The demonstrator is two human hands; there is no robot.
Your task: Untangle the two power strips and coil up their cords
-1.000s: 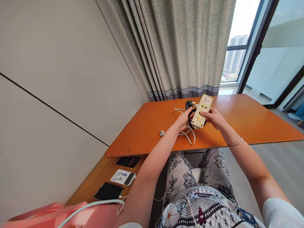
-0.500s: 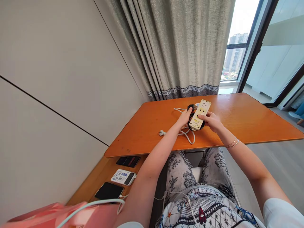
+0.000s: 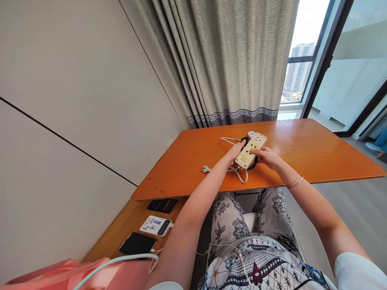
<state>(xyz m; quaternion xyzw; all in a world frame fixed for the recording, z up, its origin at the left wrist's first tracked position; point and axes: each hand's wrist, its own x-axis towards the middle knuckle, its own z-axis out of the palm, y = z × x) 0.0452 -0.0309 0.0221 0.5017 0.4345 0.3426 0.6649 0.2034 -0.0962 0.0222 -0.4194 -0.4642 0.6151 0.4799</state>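
Observation:
My right hand (image 3: 267, 156) grips a cream power strip (image 3: 251, 150), thumb on its socket face, above the orange-brown table (image 3: 181, 165). The strip is tilted, with its far end leaning right. My left hand (image 3: 236, 151) is closed at the strip's left side, its thumb on a black plug (image 3: 246, 139) that is partly covered by the strip. A loop of black cord (image 3: 254, 163) shows below the strip, between the hands. Under them lies a white cord (image 3: 242, 177) with a white two-pin plug (image 3: 206, 169). Behind the strip sits a small white-and-blue piece (image 3: 251, 134).
On a lower wooden ledge at left lie a dark phone-like slab (image 3: 163, 205), a white power bank (image 3: 156, 225) and a black phone (image 3: 138, 243) with a cable. A pink bag (image 3: 121, 274) is nearby. A grey curtain (image 3: 236, 60) hangs behind the table.
The power strip has tipped toward the right and come slightly lower and nearer, covering more of the black plug and cord. Both hands keep their holds.

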